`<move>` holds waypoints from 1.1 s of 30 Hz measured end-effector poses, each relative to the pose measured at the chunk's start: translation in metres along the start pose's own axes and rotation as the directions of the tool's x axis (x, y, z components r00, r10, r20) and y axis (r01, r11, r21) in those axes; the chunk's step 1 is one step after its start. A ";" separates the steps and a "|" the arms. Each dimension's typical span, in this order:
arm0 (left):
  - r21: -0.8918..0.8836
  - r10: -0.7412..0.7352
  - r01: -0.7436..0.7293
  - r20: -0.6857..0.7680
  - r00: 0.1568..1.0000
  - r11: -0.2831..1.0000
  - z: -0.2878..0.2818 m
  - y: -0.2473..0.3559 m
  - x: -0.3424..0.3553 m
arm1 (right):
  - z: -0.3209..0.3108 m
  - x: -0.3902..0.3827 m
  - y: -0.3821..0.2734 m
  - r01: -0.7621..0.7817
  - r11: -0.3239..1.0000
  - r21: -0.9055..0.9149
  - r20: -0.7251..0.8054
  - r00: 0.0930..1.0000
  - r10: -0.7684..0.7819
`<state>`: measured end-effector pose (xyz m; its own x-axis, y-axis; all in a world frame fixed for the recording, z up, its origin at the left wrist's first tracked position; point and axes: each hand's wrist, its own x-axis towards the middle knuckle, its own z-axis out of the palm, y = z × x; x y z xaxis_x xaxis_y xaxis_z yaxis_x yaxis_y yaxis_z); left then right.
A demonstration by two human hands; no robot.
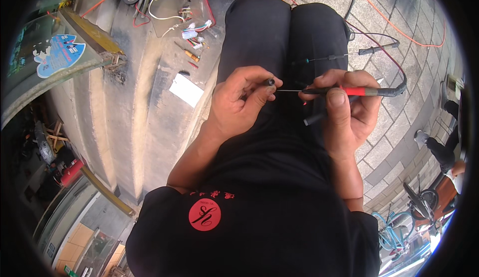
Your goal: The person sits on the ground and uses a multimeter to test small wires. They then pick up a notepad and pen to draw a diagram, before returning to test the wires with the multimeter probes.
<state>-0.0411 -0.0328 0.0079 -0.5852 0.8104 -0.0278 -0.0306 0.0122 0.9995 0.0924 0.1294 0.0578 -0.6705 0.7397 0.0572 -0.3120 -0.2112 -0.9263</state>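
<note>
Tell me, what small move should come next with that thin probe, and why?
Probably ease the red probe in the right hand slightly leftward. Its thin metal tip points at the small black plug pinched in the left hand, and a narrow gap seems to separate them.

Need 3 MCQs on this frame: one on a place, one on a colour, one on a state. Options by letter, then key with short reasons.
1. Where does the white card lie?
A. on the concrete step
B. on the person's lap
C. in the left hand

2. What colour is the band on the probe in the right hand?
A. blue
B. red
C. yellow

3. How does the left hand hold the small black connector?
A. flat on an open palm
B. pinched at the fingertips
C. not at all, it lies on the ground

Key: 1 A, the card rests on the grey step left of the legs. 2 B, a red section shows beside the thumb. 3 B, thumb and fingers close on it, the probe's metal tip pointing at it.
</note>
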 end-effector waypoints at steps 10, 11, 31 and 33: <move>-0.029 -0.020 0.019 -0.043 0.999 0.999 0.002 0.002 0.000 | 0.004 0.012 0.007 0.191 0.962 -0.193 0.142 0.976 -0.165; -0.049 -0.040 0.037 -0.058 0.997 0.998 0.003 0.005 0.000 | 0.004 0.012 0.006 0.202 0.953 -0.225 0.160 0.973 -0.169; -0.038 -0.007 0.005 -0.053 0.999 0.999 0.005 0.002 0.001 | 0.004 0.012 0.010 0.243 0.952 -0.186 0.143 0.965 -0.218; -0.040 -0.012 0.010 -0.051 0.999 0.999 0.005 0.003 0.001 | 0.003 0.012 0.010 0.255 0.948 -0.191 0.161 0.961 -0.226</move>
<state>-0.0381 -0.0290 0.0106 -0.6258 0.7790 -0.0404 -0.0685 -0.0034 0.9976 0.0787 0.1343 0.0503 -0.6818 0.6556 0.3245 -0.3385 0.1105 -0.9345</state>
